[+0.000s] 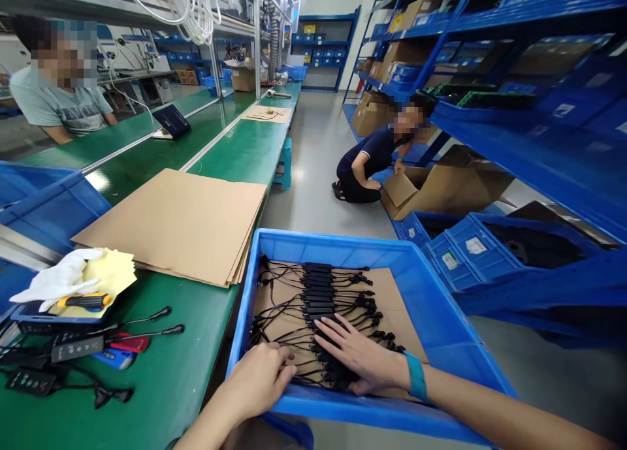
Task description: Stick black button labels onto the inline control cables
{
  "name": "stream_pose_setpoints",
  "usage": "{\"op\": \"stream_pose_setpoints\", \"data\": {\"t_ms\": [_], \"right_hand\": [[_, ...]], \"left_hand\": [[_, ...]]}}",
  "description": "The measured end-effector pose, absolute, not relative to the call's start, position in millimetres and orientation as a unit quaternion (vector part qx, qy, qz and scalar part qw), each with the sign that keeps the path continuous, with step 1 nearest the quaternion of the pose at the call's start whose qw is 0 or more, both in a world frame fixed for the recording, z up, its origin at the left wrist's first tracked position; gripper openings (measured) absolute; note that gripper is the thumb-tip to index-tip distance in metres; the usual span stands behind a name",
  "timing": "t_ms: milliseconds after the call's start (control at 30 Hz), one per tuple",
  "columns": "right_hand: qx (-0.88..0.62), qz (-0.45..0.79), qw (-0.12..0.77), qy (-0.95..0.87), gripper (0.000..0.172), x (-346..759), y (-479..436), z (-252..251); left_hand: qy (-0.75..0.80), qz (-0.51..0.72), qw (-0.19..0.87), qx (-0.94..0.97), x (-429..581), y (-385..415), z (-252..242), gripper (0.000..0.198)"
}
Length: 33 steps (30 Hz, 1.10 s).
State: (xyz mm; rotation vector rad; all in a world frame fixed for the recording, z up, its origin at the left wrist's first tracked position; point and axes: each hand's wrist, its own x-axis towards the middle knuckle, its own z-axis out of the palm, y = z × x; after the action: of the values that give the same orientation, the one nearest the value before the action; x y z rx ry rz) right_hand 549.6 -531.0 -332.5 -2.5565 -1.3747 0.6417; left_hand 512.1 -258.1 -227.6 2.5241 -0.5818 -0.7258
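A blue plastic bin (pixel 337 407) holds a row of black box-like modules (pixel 318 293) with thin cables and plugs at both ends, laid side by side on cardboard. My right hand (pixel 345 349), a teal band at its wrist, rests flat with fingers spread on the nearer modules. At the bin's near left corner, my left hand (pixel 262 375) curls over the black cables (pixel 289 336); its fingertips are partly hidden, with thumb and fingers closed around the cable ends.
On the green bench (pixel 171 385) lie cardboard sheets (pixel 181 221), white gloves (pixel 63 277), a screwdriver (pixel 85 301) and more black modules (pixel 78 349). One person (pixel 63 91) sits across the bench; another (pixel 372 149) crouches by a carton (pixel 441 189). Blue shelving (pixel 529 162) stands right.
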Motion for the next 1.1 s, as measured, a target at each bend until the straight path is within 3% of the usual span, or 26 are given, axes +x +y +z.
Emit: {"op": "stream_pose_setpoints", "data": {"t_ms": [133,233,267,400,600,833,1100], "right_hand": [[-0.876,0.201,0.152,-0.412,0.097,561,-544,-320],[-0.899,0.217,0.206,-0.321,0.033,563,-562,-311],[-0.902,0.229,0.211,-0.300,0.019,561,-569,-311],[-0.900,0.272,0.195,-0.279,0.024,545,-589,-319],[-0.887,0.310,0.198,-0.280,0.052,526,-597,-329],[-0.894,0.304,0.126,-0.303,0.039,523,-588,-319],[-0.895,0.271,0.123,-0.331,0.048,523,-587,-321]], "left_hand": [[-0.207,-0.259,0.228,0.915,512,-258,-229,0.033],[-0.211,-0.255,0.228,0.916,512,-257,-230,0.032],[-0.213,-0.255,0.228,0.915,512,-257,-230,0.032],[-0.213,-0.255,0.230,0.915,511,-257,-230,0.034],[-0.216,-0.253,0.226,0.916,511,-256,-231,0.037],[-0.220,-0.245,0.223,0.917,510,-255,-233,0.037],[-0.220,-0.245,0.214,0.920,510,-255,-230,0.035]]}}
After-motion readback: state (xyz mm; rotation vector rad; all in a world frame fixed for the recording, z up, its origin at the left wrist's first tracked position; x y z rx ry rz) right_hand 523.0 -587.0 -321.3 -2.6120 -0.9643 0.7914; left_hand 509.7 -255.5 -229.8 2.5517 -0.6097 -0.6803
